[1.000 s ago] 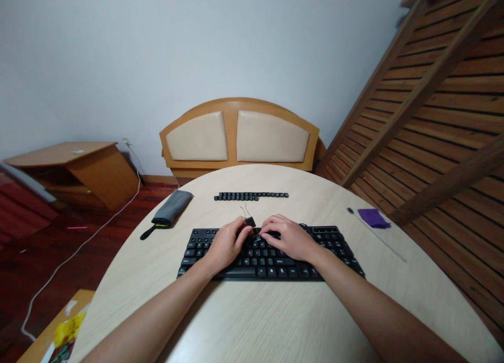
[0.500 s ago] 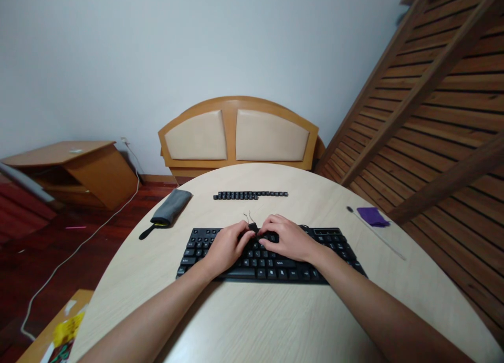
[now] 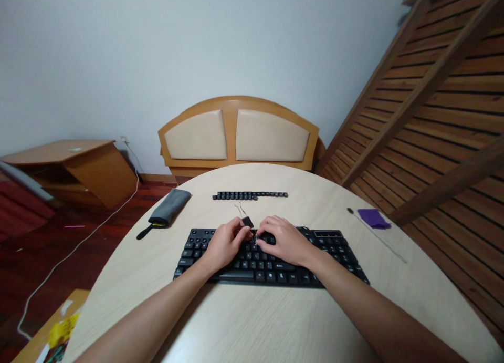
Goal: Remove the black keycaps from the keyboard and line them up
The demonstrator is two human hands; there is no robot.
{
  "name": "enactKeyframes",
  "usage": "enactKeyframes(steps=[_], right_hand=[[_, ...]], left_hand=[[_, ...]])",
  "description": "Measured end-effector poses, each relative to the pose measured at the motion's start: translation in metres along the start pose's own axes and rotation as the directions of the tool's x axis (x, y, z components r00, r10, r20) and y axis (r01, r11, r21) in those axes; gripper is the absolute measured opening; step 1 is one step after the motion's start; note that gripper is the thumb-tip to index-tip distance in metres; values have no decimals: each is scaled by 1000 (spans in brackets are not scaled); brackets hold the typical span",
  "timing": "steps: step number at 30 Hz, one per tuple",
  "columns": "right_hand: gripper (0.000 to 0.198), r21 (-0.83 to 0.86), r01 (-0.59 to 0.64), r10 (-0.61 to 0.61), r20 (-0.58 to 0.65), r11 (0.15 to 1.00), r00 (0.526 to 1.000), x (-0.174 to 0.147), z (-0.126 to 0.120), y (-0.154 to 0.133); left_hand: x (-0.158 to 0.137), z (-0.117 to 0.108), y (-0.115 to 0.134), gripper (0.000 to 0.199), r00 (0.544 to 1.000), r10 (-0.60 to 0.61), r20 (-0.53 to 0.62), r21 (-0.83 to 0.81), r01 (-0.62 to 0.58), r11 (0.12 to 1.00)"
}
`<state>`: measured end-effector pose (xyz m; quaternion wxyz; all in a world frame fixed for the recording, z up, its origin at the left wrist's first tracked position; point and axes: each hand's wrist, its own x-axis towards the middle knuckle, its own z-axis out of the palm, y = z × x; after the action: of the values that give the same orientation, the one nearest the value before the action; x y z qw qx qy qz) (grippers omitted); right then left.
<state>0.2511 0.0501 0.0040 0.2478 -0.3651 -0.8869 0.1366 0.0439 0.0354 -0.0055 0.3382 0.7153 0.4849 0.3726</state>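
Observation:
A black keyboard (image 3: 236, 275) lies on the table in front of me, with several keys gone from its upper rows. My left hand (image 3: 225, 246) is closed over its middle, pinching a keycap puller (image 3: 247, 222) with a black handle. The puller is tilted, its thin wire prongs pointing up and away from me. Beside it, my right hand (image 3: 285, 241) curls over the upper keys, thumb and forefinger drawn close together at the puller's lower end. What those right fingertips grip is too small to make out.
Rows of loose black keycaps (image 3: 238, 196) lie beyond the keyboard. A grey pouch (image 3: 170, 208) is at the left edge of the round table (image 3: 252, 321). On the right are a purple cloth (image 3: 374, 218) and a thin black-tipped brush (image 3: 380, 236). A headboard (image 3: 232, 105) stands behind.
The keycap puller has moved a little left with my left hand and leans further left. My right hand stays nearly in place, fingertips slightly more apart from the left.

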Motion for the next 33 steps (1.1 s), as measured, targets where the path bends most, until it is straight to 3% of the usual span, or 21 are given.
enactKeyframes(steps=[6,14,20,24,33], right_hand=[[12,36,32,-32,-18,999,999,0,0,1],[30,124,21,-16,-36,992,999,-2,2,2],[16,95,115,-113,-26,989,993,-2,-2,-3],[14,93,101,-101,-8,991,995,-3,-1,-2],[12,339,59,-75,35,939,997,-2,0,5]], left_hand=[[-4,-1,0,26,1000,27,-7,-71,-28,997],[-6,-2,6,27,999,33,-25,45,-32,998],[-6,-2,5,27,999,39,-27,37,-38,999],[-6,-2,6,27,999,38,-25,60,-36,998],[-7,-3,10,23,998,53,-21,116,-51,992]])
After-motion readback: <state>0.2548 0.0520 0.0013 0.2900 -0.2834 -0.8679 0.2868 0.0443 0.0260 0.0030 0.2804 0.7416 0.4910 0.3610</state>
